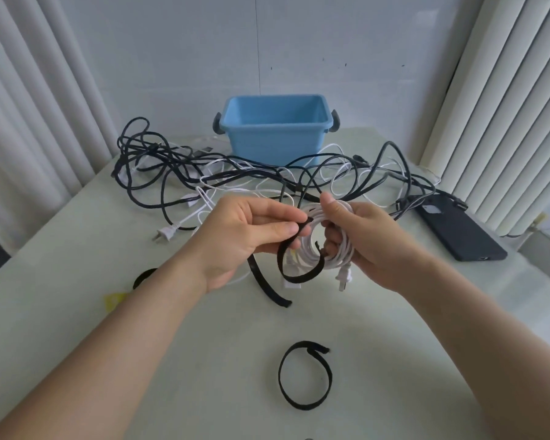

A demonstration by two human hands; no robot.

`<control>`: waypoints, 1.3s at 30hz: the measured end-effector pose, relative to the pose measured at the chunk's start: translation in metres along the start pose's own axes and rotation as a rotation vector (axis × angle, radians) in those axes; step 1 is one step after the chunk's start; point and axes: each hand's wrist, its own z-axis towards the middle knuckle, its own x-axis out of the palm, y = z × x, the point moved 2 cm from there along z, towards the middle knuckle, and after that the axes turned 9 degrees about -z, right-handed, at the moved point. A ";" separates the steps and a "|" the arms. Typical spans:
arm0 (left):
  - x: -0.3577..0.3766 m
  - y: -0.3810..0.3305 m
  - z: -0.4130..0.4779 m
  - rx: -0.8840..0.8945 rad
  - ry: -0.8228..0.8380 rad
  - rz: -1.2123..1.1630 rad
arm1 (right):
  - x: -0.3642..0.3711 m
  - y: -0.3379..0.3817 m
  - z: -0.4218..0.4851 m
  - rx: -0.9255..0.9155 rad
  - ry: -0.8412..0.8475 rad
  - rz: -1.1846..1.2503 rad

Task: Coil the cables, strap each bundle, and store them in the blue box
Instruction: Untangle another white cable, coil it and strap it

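Note:
My right hand (365, 239) grips a coiled white cable (311, 252) above the middle of the table, its plug (343, 276) hanging below. My left hand (245, 230) pinches one end of a black strap (299, 274) that loops under the coil. The blue box (275, 144) stands open behind the hands, with nothing visible inside. A tangle of black cables (159, 173) and white cables (204, 198) spreads in front of the box, from left to right.
A loose black strap (267, 287) lies under my left hand, a closed strap loop (305, 374) near the front edge, another strap (142, 277) at left beside a yellow scrap (115, 301). A dark phone (458, 230) lies at right. Curtains flank the table.

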 end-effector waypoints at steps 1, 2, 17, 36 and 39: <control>0.001 0.001 0.000 0.009 -0.023 -0.011 | 0.001 0.000 -0.001 -0.009 0.010 0.006; 0.002 0.001 0.000 0.021 -0.053 -0.025 | 0.002 0.001 -0.002 -0.021 0.019 0.006; 0.003 -0.004 0.002 -0.055 -0.331 -0.217 | 0.003 -0.002 -0.002 -0.172 0.081 -0.228; 0.007 0.001 0.001 0.190 -0.383 -0.070 | 0.015 0.006 -0.012 -0.154 0.343 -0.146; 0.005 0.003 0.002 0.172 -0.294 0.003 | 0.014 0.004 -0.011 -0.117 0.316 -0.109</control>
